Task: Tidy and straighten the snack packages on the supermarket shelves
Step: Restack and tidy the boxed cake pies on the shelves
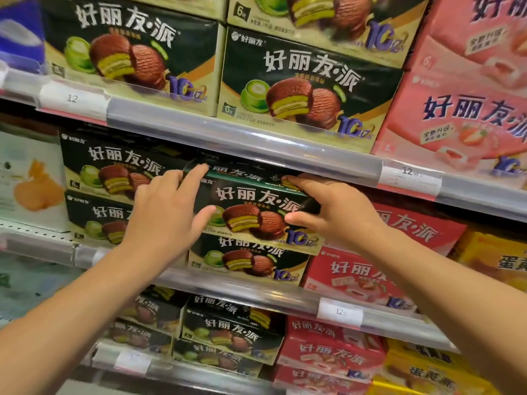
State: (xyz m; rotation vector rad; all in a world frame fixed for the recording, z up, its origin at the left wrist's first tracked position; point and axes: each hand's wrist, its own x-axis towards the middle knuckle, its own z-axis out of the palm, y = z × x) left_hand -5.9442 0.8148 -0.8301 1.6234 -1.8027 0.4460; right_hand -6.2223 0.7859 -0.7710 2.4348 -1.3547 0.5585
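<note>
Item: dark green pie box, centre of the frame, middle shelf, top of a two-box stack; it sits tilted and pulled forward over the green box beneath. Your left hand is spread, fingers straight, the forefinger reaching over the box's upper left corner and the thumb lying against its front face. Your right hand grips the box's right end, fingers curled over the top edge and thumb pressed to the front near the lower right. Neighbours, same shelf: two stacked green boxes to the left, partly behind your left hand; a red box at lower right, just beside the lower green box, with another red box above it behind your right wrist; yellow packs at the right edge. Upper shelf: large green boxes across the top of the frame, pink boxes at upper right. Lower shelf: further green, red and yellow boxes, blurred. Shelf rail with price tags runs across above your hands; tag figures are partly legible.
</note>
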